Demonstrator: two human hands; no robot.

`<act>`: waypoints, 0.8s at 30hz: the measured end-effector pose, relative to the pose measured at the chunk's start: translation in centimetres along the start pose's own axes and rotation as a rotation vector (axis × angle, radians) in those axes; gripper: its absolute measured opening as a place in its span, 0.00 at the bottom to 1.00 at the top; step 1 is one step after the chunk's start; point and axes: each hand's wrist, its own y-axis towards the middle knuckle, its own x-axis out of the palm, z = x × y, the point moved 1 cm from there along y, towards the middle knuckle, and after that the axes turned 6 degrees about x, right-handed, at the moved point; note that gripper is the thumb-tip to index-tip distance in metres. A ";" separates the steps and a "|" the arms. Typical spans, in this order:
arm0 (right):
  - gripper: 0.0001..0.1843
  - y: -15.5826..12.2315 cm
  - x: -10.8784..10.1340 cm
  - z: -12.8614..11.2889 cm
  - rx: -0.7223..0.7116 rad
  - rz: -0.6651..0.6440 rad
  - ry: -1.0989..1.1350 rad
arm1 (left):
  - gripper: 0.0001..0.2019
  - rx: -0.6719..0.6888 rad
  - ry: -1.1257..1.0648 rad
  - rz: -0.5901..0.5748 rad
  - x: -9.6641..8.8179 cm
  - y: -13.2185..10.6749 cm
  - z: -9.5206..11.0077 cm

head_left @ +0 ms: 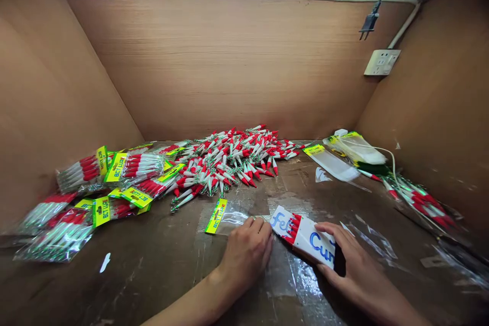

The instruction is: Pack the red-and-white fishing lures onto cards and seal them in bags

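Note:
My left hand rests on the table with its fingertips on the lower edge of an empty clear bag with a yellow header. My right hand holds a white card with blue lettering; a row of red-and-white lures lies on the card with their red tips toward the bag. A big heap of loose red-and-white lures lies further back in the middle.
Filled bags with yellow headers are piled at the left. Empty bags and more lures lie at the right. Brown board walls enclose the table; a socket and a hanging plug are at the upper right.

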 end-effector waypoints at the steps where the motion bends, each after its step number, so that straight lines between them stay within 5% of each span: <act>1: 0.31 -0.1 0.1 -0.1 -0.019 0.004 -0.012 | 0.06 -0.016 -0.030 0.020 -0.1 -0.1 -0.1; 9: 0.33 -1.0 -0.3 1.0 -0.002 0.079 -0.096 | 0.09 -0.125 -0.297 0.089 -0.1 0.3 -1.8; 12: 0.33 -1.9 -0.1 1.0 0.007 0.040 -0.085 | 0.08 -0.078 -0.317 0.058 -0.3 0.2 -1.5; 16: 0.33 -2.2 0.4 0.4 0.008 -0.011 -0.064 | 0.20 0.003 -0.286 0.018 -0.3 -0.2 -1.1; 21: 0.33 -1.4 0.3 -0.6 -0.004 -0.053 -0.042 | 0.02 0.040 -0.200 -0.004 0.2 -0.3 -1.3; 24: 0.34 -0.9 0.1 -1.0 -0.020 -0.084 -0.026 | 0.03 0.053 -0.221 0.008 0.1 -0.4 -1.4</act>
